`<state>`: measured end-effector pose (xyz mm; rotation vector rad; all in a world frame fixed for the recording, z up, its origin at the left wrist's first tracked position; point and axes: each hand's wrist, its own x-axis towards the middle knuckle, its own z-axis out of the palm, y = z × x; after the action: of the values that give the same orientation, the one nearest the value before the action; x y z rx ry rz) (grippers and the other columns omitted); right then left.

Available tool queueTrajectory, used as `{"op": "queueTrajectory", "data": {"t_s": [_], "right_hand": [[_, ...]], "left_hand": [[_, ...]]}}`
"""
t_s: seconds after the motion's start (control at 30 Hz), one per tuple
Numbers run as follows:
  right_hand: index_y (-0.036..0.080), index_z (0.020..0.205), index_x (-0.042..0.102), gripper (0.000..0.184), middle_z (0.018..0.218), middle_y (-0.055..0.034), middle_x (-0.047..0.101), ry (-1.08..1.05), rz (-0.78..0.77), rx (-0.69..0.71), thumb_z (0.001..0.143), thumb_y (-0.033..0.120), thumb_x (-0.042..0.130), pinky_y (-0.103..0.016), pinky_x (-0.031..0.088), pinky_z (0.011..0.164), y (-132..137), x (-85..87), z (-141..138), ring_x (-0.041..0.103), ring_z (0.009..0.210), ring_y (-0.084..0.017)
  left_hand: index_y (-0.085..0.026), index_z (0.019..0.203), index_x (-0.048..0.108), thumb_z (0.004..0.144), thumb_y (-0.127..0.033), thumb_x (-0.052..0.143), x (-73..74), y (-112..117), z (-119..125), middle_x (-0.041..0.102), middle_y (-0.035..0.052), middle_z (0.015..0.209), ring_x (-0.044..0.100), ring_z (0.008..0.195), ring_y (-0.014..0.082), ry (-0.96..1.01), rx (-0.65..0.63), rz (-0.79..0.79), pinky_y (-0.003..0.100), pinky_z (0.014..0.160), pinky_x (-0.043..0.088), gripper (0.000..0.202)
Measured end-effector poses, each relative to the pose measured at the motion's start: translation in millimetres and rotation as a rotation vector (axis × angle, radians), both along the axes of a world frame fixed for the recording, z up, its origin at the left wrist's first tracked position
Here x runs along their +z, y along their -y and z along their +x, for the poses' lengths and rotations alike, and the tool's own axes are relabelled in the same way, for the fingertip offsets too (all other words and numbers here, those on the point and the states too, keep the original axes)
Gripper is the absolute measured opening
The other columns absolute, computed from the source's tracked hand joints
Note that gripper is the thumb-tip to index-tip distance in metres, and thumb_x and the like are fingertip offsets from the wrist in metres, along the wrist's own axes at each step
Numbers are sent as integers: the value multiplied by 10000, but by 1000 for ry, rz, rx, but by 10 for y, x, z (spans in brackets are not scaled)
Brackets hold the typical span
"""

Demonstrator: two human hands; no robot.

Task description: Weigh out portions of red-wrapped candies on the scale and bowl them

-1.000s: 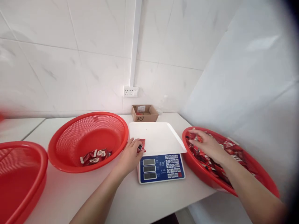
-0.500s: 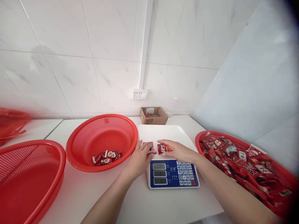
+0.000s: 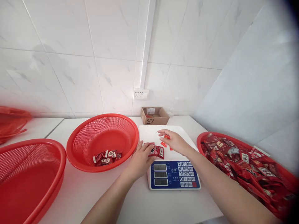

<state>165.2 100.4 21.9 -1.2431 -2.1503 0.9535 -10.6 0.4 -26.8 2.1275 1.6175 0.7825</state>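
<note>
Weighing workplace, digital scale (image 3: 175, 175), basket (image 3: 199, 141) of red packets (image 3: 247, 165), carton (image 3: 154, 120), tiled wall (image 3: 112, 81)

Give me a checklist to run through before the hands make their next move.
1. Left hand on a packet: ok; its fingers rest on the dark-lettered packet.
2. Right hand gripping securely: cannot tell; its fingers partly hide a bright red item.
3. Scale pan free of hands: not ok; both hands reach over it.
4. Display reading: cannot tell; the digits are too faint.
5. Right basin stocked: ok; red packets are heaped in it.
</note>
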Motion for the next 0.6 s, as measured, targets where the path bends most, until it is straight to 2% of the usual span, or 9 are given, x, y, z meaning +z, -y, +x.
{"op": "queueTrajectory", "data": {"t_s": [0.2,0.33,0.5,0.6], "right_hand": [[210,1072,635,240,1066,-56,671,-7,2,5,860,253,529,-385,444,956,-97,-183,-243,611,1010,-202],[204,1111,611,263,1100,-73,667,-23,-31,-46,894,286,485,-407,420,985,-141,-234,-194,598,1058,-214],[183,1188,554,351,1047,-96,693,-87,-159,-4,945,375,389,-345,513,869,-113,-232,-93,642,992,-195],[187,1221,530,356,1163,-100,648,-104,-132,-40,948,362,383,-357,459,964,-102,-277,-57,589,1106,-193]], "left_hand": [[-201,1406,362,908,-328,485,-12,0,4,405,83,1462,207,1411,333,13,15,-12,511,1123,256,529],[-202,1411,354,915,-329,474,2,-2,7,387,82,1474,186,1416,336,11,3,-25,513,1124,249,526],[-209,1407,361,924,-345,463,17,7,2,372,90,1484,173,1423,322,1,4,-45,524,1122,243,512],[-211,1415,352,927,-349,456,9,12,-1,356,87,1496,164,1426,314,1,3,-52,518,1123,243,517]]}}
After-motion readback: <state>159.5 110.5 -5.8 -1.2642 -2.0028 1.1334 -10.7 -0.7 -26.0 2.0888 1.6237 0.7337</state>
